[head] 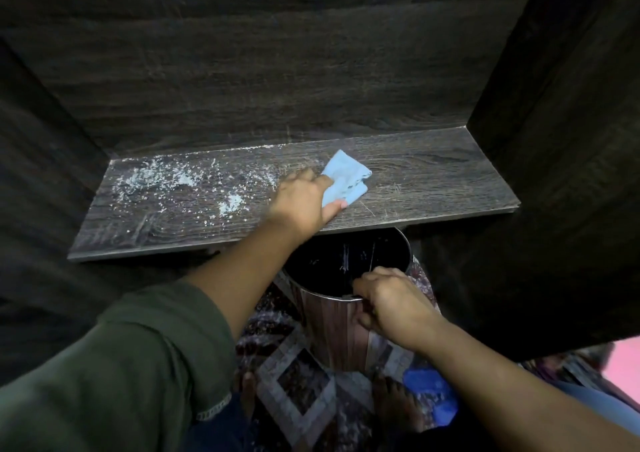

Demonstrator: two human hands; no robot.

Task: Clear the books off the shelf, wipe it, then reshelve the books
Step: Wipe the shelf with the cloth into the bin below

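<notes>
Dark wood-grain shelf (415,181) spans the middle of the frame. It is bare of books, and none are in view anywhere. Looks like the wiping step.

Risks, biggest first:
- White crumbs (156,178) lie on the left half of the board. They are well apart from the bin (329,327), which stands below the front edge at centre-right. A long sweep could push them over the edge short of the bin mouth and onto the rug (294,358).
- The bin is held only at its rim, so a tug or a knock from the wiping arm could tip it.
- The blue cloth (346,178) is bunched small and may smear fine dust along the grain rather than lift it.

Grips:
- Left grip (301,202), centre frame, is closed on the cloth and bears down on the board.
- Right grip (388,302), lower centre-right, has its fingers hooked over the bin's rim and the thumb outside.

Surface and room: dark panels wall the recess at the back and on both sides. The board to the right of the cloth looks cleaner, with fine scratches. The patterned rug lies below. A blue object (429,392) at lower right is too blurred to name.
</notes>
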